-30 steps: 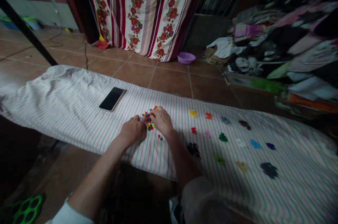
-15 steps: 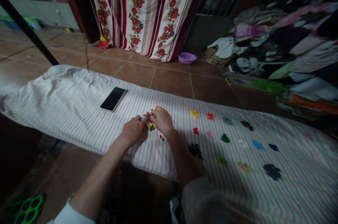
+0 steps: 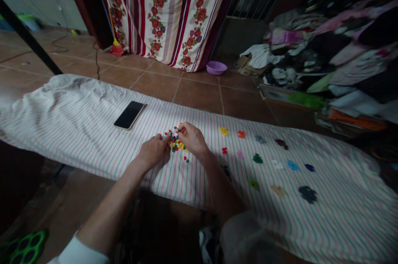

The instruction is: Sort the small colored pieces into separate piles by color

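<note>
A heap of tiny multicoloured plastic beads [image 3: 175, 143] lies on a striped cloth [image 3: 93, 139], between my two hands. My left hand [image 3: 152, 152] rests on the cloth, its fingertips at the heap's left side. My right hand [image 3: 192, 138] hovers over the heap's upper right edge, fingers curled down. Whether either hand holds a bead is hidden. To the right, small single-colour groups of beads lie in rows, among them yellow [image 3: 223, 131], orange [image 3: 241, 134], green [image 3: 257, 158] and blue [image 3: 293, 165].
A black smartphone [image 3: 129, 115] lies on the cloth left of my hands. Beyond the cloth's far edge is a tiled floor, with a purple plastic basin [image 3: 216, 67] before a floral curtain [image 3: 164, 15]. A large pile of clothes [image 3: 326, 48] fills the right.
The whole view has shifted slightly as my head moved. My hands have drawn a little apart, and more of the bead heap shows between them.
</note>
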Demonstrator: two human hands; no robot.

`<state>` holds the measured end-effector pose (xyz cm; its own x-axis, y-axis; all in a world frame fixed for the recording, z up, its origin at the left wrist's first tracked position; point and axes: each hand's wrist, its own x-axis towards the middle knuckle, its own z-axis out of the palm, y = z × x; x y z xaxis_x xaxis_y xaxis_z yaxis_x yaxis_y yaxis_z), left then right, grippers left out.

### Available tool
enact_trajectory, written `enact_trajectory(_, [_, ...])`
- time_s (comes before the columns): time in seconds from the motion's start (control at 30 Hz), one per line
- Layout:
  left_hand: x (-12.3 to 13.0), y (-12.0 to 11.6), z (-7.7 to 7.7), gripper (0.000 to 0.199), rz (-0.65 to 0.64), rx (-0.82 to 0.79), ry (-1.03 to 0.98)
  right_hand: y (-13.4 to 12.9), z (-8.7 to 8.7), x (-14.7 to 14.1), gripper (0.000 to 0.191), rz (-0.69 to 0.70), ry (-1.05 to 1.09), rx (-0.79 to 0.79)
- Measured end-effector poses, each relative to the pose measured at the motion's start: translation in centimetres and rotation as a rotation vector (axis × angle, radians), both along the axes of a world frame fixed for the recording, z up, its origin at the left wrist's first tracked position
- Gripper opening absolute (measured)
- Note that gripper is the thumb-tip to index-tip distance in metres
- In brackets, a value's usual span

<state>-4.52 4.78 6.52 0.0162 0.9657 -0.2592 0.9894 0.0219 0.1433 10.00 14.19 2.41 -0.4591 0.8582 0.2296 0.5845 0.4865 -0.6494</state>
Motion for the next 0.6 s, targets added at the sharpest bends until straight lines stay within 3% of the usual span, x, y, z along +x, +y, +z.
enact_trajectory(0.17, [0.2,0.1,0.0,0.038,0.008,0.014,0.024,-0.3,0.9,1.8,0.022,-0.009,0.037,-0.035])
enact_trajectory(0.4, [1.0,0.5,-0.1,0.036,0.049,0.106,-0.014,-0.8,0.6,3.3,0.019,-0.044,-0.011,-0.106])
enact_trajectory(0.6, [2.0,0.6,0.1,0.033,0.023,0.111,0.002,-0.7,2.6,6.3,0.024,0.013,-0.056,-0.102])
